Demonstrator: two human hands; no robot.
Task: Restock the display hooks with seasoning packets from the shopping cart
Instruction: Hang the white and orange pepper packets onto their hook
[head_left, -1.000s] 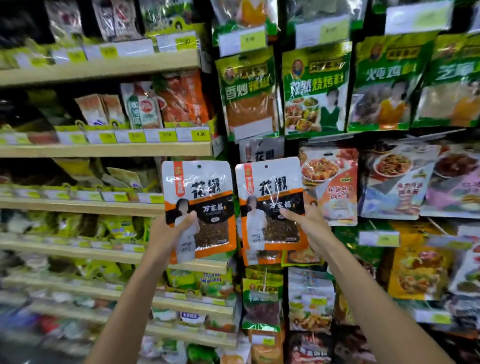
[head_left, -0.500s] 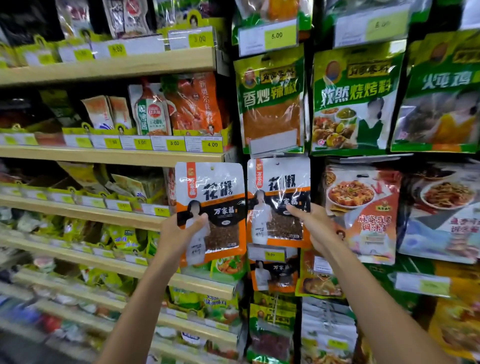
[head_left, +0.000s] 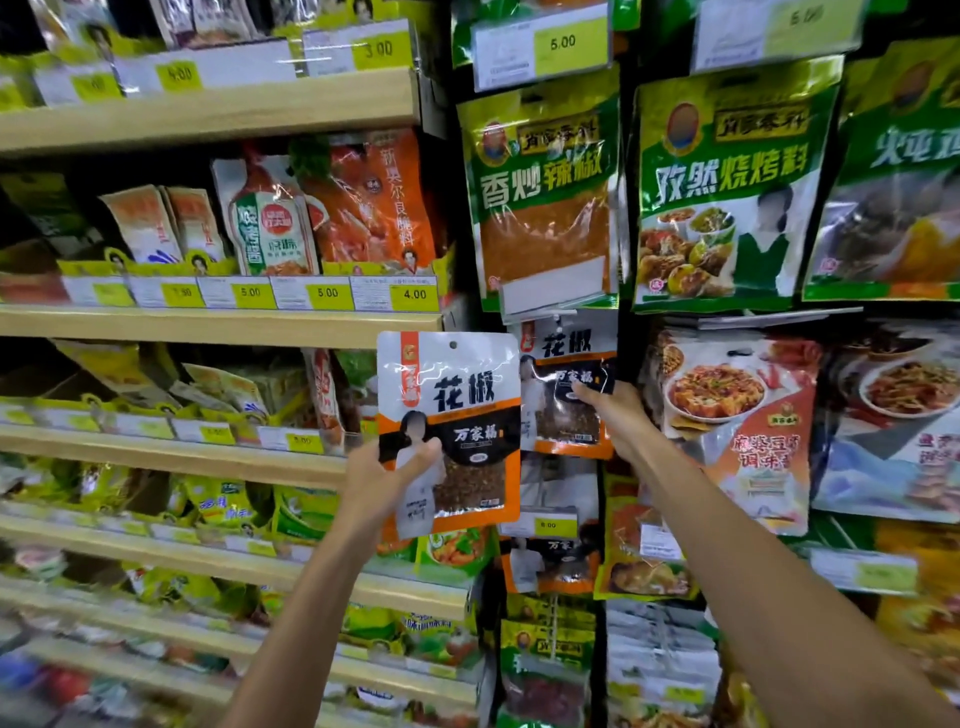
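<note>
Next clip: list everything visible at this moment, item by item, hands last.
left pepper packet: one, white, black and orange, centre.
right pepper packet: one, same colours, right of it, against the hook rack.
chilli packet: one, green, above the right pepper packet.
barbecue packet: one, green, upper right.
tofu sauce packet: one, red and white, right of centre.
price tags: many, yellow and white, shelf edges and hooks.
shelves: several, light wood, left half.
left hand: one, grips left pepper packet's lower corner.
right hand: one, holds right pepper packet's right side.
</note>
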